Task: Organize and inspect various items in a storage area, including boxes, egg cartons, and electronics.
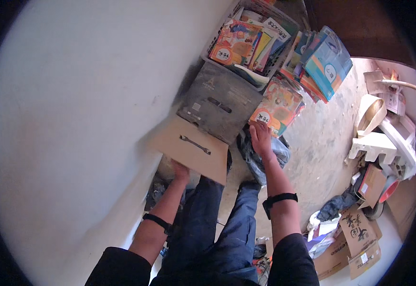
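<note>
Before me stands a dark printed cardboard box (222, 102), dusty on top, with a handle slot and some writing. Its tan cardboard flap (193, 150) is folded out towards me and has a cut-out slot. My left hand (180, 171) reaches beneath the flap's near edge, so its fingers are hidden. To the right of the box lies a stack of textbooks (279, 103) with an orange illustrated cover on top. My right hand (261, 137) touches the near edge of that stack; whether it grips is unclear. Below this hand is crumpled blue-grey cloth (279, 153).
Behind the box, a plastic basket (290, 19) holds several books. Another book pile (327, 69) with a blue cover stands right of it. A white wall (86, 107) rises on my left. At right lie white plastic pieces (376, 146), flattened cardboard (360, 232) and a plastic bag (320, 236).
</note>
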Action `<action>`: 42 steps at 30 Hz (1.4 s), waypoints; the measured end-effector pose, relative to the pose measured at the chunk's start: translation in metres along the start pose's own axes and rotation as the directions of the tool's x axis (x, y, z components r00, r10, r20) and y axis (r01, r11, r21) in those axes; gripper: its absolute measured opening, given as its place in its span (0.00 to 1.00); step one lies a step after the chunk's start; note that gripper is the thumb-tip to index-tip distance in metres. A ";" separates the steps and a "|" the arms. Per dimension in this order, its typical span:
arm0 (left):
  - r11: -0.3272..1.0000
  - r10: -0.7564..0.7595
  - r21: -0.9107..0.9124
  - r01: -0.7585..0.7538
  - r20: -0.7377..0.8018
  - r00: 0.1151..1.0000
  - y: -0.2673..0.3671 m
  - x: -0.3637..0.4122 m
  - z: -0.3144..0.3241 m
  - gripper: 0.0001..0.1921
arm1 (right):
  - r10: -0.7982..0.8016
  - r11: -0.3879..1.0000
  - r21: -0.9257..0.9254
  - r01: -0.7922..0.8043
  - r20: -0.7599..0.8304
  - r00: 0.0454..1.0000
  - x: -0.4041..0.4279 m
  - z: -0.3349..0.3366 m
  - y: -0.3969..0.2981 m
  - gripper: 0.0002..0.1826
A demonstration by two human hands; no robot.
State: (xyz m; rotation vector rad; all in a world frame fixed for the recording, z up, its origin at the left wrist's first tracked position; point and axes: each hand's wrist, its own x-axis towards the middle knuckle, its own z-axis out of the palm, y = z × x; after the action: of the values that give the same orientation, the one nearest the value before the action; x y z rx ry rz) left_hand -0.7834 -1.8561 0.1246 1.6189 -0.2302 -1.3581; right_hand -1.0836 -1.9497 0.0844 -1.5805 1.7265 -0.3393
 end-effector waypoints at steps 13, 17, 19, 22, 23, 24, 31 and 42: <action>0.914 -0.386 -0.080 0.398 0.133 0.913 0.022 0.091 0.109 0.14 | 0.295 0.955 0.017 -0.296 -0.154 0.943 -0.065 0.025 0.067 0.19; 0.932 -0.344 -0.144 0.333 -0.061 0.937 0.014 0.092 0.104 0.18 | 0.421 0.859 0.335 -0.387 -0.031 0.907 -0.069 0.037 0.069 0.17; 0.924 -0.365 -0.190 0.332 -0.182 0.913 0.005 0.078 0.098 0.18 | 0.517 0.739 0.465 -0.487 0.071 0.853 -0.067 0.046 0.079 0.18; 0.937 -0.341 -0.204 0.282 -0.373 0.863 -0.001 0.057 0.057 0.21 | 0.355 0.688 0.622 -0.374 0.161 0.921 -0.050 0.071 0.072 0.22; 0.945 -0.196 -0.303 0.119 -0.237 0.951 -0.001 0.064 0.010 0.22 | 0.363 0.556 0.669 -0.492 0.337 0.869 -0.034 0.082 0.033 0.26; 0.906 -0.037 -0.423 -0.005 -0.092 0.995 -0.001 0.066 -0.015 0.23 | 0.357 0.429 0.666 -0.610 0.495 0.792 -0.021 0.088 0.010 0.31; 0.633 0.332 0.685 -0.361 0.181 0.926 -0.040 0.036 -0.054 0.26 | 0.497 0.511 0.551 -0.659 0.436 0.750 -0.001 0.106 0.028 0.34; 0.826 0.253 0.451 -0.338 0.239 0.938 -0.072 0.028 -0.047 0.21 | 0.565 0.470 0.721 -0.509 0.198 0.801 -0.014 0.048 -0.006 0.18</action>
State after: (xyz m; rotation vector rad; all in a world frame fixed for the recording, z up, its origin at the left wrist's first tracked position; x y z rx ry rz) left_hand -0.7648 -1.8125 0.0476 1.7754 -0.9585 -1.2497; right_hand -1.0474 -1.9240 0.0610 -0.3690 1.6980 -0.6779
